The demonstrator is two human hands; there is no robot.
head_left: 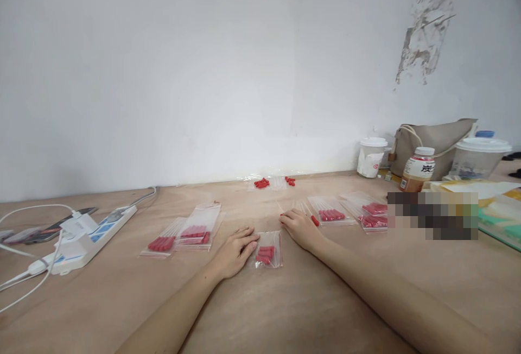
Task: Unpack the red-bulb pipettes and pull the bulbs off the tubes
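The person's left hand [236, 250] lies palm-down with its fingers loosely spread, its thumb at the edge of the clear zip bag [267, 239] of red pieces [265, 253] just to its right. The right hand [299, 227] rests palm-down beyond that bag, whether pinching anything cannot be told; a red-handled stick [315, 220] lies just right of it.

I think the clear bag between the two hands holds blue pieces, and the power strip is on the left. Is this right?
Not quite: the head view shows red pieces, not blue, in that clear bag; the power strip is on the left.
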